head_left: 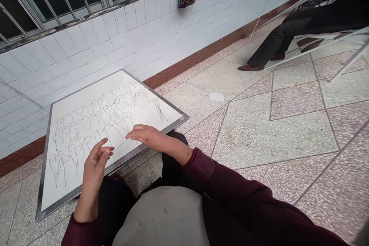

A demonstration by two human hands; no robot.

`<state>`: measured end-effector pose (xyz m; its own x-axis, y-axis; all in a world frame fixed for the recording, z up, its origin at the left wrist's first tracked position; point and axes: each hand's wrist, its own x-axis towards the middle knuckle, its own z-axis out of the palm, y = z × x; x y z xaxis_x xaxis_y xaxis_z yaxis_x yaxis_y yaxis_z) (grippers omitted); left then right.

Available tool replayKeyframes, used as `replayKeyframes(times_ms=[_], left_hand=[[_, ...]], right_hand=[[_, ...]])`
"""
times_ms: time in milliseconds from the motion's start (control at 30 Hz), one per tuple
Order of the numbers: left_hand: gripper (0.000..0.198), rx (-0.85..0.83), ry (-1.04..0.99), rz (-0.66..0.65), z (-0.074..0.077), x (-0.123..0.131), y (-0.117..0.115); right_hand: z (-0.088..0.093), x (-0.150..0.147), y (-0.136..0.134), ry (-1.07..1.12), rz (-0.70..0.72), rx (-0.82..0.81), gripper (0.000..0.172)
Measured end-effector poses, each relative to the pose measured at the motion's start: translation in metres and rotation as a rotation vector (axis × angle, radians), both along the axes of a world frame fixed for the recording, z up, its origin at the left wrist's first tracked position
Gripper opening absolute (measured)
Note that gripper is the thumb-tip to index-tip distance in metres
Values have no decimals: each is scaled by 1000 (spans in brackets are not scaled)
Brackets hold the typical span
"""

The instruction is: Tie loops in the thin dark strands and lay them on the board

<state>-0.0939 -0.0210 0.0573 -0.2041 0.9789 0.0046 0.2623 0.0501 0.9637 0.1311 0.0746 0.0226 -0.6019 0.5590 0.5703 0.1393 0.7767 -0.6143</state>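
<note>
Left hand, right hand apart, thin strand between (pinch unclear); looped strands rowed on table, likely to prevent tangling.

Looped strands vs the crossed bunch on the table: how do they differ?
Looped strands have round loops; the bunch shows no clear loops. Looped strands spread in rough rows over much of the table; the bunch lies crossed near one corner. Both are thin and lie on the table.
</note>
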Motion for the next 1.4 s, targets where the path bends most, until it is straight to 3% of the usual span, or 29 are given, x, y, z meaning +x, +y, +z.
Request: replayKeyframes(times_ms=[67, 133, 333, 433, 533, 767, 867, 1133, 1400], left_hand=[[56, -16, 48, -106, 10, 13, 6], [50, -43, 15, -173, 9, 27, 10], [46, 7, -66, 5, 0, 44, 13], [47, -4, -116, 33, 3, 45, 13], [52, -58, -207, 24, 3, 43, 16], [57, -150, -392, 45, -8, 33, 20], [57, -162, -327, 21, -9, 31, 21], [45, -98, 70, -53, -2, 27, 24], [44, -23, 63, -53, -12, 35, 30]], right_hand=[[2, -5, -5, -57, 19, 20, 20], [3, -7, -8, -70, 23, -4, 19], [-3, -6, -20, 24, -124, -253, 21], [-11, -8, -28, -23, -226, -195, 25], [-17, -14, -32, -33, -313, -166, 18], [-23, -21, -29, -53, -375, -160, 8], [-25, -20, -30, -52, -369, -126, 13], [-31, -22, -38, -188, -398, 23, 18], [-25, -22, -42, -200, -407, 78, 18]])
